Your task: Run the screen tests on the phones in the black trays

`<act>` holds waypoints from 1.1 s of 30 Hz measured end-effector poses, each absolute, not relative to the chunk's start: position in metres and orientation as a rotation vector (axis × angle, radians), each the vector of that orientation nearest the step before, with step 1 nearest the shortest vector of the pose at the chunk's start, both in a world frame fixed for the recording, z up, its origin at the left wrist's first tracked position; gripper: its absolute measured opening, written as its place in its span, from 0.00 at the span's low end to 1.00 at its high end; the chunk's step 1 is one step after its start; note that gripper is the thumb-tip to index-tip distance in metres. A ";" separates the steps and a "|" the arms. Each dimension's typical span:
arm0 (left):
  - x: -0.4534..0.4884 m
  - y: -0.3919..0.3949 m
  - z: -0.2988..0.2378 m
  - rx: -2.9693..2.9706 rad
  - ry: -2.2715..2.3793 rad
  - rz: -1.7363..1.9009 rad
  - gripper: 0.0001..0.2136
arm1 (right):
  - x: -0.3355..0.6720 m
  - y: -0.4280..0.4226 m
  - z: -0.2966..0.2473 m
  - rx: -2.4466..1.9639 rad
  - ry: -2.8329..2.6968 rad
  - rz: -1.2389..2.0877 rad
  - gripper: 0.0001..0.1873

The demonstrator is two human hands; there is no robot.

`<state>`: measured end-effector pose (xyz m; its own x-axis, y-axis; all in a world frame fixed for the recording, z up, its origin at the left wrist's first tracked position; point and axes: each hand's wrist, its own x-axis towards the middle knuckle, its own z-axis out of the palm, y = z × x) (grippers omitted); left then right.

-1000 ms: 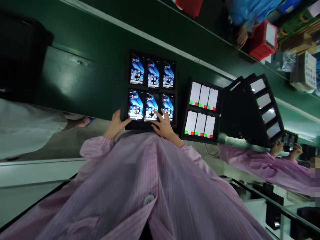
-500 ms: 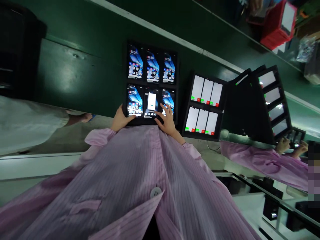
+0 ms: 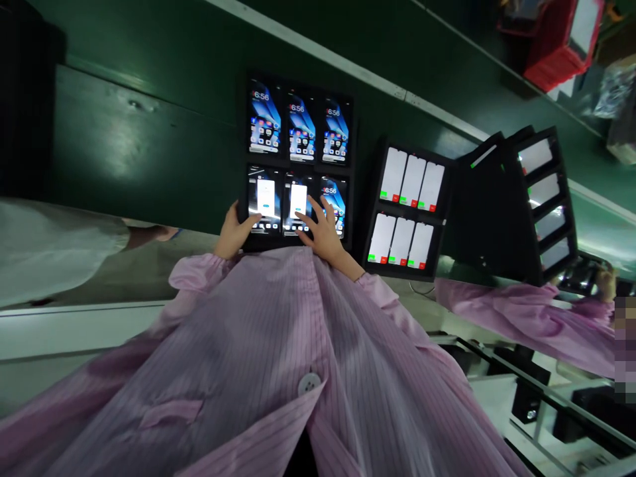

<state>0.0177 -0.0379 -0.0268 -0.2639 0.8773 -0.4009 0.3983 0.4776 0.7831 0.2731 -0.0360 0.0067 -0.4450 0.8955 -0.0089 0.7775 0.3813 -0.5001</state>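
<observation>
A black tray (image 3: 283, 162) holds two rows of three lit smartphones on the green bench. The bottom-left smartphone (image 3: 265, 197) and the bottom-middle smartphone (image 3: 299, 201) each display a white pop-up panel. A blue home screen with 6:56 lights the bottom-right smartphone (image 3: 334, 199); the top row looks the same. At the tray's lower left corner is my left hand (image 3: 233, 232), thumb stretched over the bottom-left phone's lower edge, fingers by the tray's side. My right hand (image 3: 322, 230) hovers or rests over the bottom-middle and bottom-right phones, fingers spread; contact is unclear.
To the right, a second black tray (image 3: 443, 222) carries phones with white screens and green and red marks. Beyond it lean further black trays (image 3: 536, 205), near a co-worker's pink sleeve (image 3: 517, 318). A metal plate (image 3: 134, 146) lies left; red bins (image 3: 561, 50) stand far right.
The bottom-left phone has switched from its home screen to a white pop-up panel. My right hand has shifted slightly left, over the bottom-middle phone. The view has moved a little.
</observation>
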 end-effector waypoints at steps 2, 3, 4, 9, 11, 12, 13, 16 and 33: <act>0.017 -0.030 -0.027 0.996 1.868 0.689 0.30 | 0.270 -0.032 0.004 -1.466 -2.408 0.643 0.19; 0.018 -0.026 -0.027 0.993 1.890 0.686 0.30 | 0.270 -0.031 0.003 -1.470 -2.411 0.639 0.18; 0.018 -0.022 -0.026 1.018 1.918 0.688 0.31 | 0.271 -0.030 0.002 -1.482 -2.405 0.631 0.18; 0.025 -0.018 -0.018 1.200 1.964 0.688 0.45 | 0.281 -0.031 -0.002 -1.581 -2.277 0.570 0.18; 0.027 -0.021 -0.015 1.235 1.941 0.686 0.49 | 0.284 -0.031 -0.003 -1.589 -2.247 0.560 0.18; 0.027 -0.022 -0.014 1.240 1.931 0.687 0.49 | 0.284 -0.032 -0.003 -1.584 -2.249 0.560 0.18; 0.027 -0.023 -0.014 1.237 1.925 0.690 0.48 | 0.284 -0.032 -0.003 -1.576 -2.260 0.563 0.19; 0.025 -0.022 -0.015 1.197 1.922 0.717 0.42 | 0.279 -0.031 0.001 -1.562 -2.323 0.575 0.21; 0.028 -0.002 -0.023 1.145 1.979 0.789 0.29 | 0.343 -0.068 0.012 -1.645 -2.077 0.537 0.17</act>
<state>0.0276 -0.0016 -0.0234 -0.3576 0.8936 -0.2714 0.4619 0.4218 0.7802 0.3426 -0.0678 0.0122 -0.2001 0.9751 0.0959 0.8066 0.2196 -0.5488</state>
